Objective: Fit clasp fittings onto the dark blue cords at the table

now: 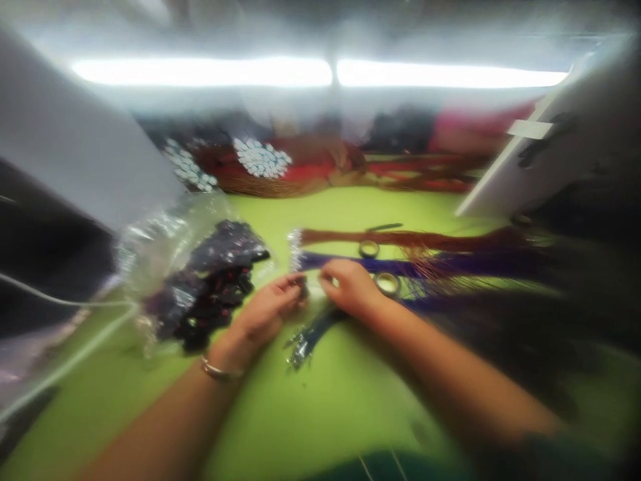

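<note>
My left hand (268,307), with a bracelet at the wrist, pinches a small dark part (302,286) between thumb and fingertips; blur hides its exact kind. Just right of it, my right hand (350,284) is closed with thumb and forefinger together, and what they hold is too small to make out. Behind the hands lie a brown wire bundle (340,236) and a blue wire bundle (328,260), their shiny metal ends (294,248) pointing left. A dark blue bundle (323,325) passes below my right hand, its silvery tips (299,353) toward me.
An open clear plastic bag (150,240) with many black plastic pieces (215,287) sits left. Two tape rolls (369,249) and a thin dark stick (384,227) lie on the green table (310,427). More wire bundles (300,180) line the back, between side panels (90,133).
</note>
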Tool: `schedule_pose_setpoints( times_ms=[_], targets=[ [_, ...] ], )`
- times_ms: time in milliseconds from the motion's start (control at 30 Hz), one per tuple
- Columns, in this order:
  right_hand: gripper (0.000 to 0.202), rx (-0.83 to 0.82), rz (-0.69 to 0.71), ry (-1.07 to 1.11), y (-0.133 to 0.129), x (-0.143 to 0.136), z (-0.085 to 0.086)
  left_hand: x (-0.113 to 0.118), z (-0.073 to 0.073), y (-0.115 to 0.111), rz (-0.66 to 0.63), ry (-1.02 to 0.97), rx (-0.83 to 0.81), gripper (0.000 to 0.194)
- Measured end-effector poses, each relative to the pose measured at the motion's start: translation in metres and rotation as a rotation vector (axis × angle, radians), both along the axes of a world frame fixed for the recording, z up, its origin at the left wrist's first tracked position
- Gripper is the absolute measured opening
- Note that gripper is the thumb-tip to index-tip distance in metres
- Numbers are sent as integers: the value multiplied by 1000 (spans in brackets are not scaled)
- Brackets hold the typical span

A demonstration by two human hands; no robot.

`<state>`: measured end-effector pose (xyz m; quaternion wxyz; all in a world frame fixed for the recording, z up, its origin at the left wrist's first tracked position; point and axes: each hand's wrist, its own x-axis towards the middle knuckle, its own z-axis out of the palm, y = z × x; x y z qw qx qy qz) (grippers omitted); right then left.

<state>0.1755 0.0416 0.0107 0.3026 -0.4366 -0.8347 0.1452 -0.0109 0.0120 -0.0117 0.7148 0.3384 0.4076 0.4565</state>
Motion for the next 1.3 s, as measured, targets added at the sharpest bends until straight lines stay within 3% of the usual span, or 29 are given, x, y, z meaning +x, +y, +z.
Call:
schedule_pose_setpoints(
  times_ms=[433,667,767,1100,1300],
  targets=[
    [14,208,39,-341,-7,-1,1,5,2,-7,-24,152,105,35],
    [12,-166,-8,78,-3,-3,-4,6,2,-6,-11,146,69,36],
    [10,-228,-18,171,-2,0,-3,5,2,-6,-2,128,51,37],
    [15,94,-35,-225,-9,3,3,5,5,-5,26,92,-11,37],
    [17,146,14,-331,-10,2,2,4,3,-6,-16,138,33,34]
  ],
)
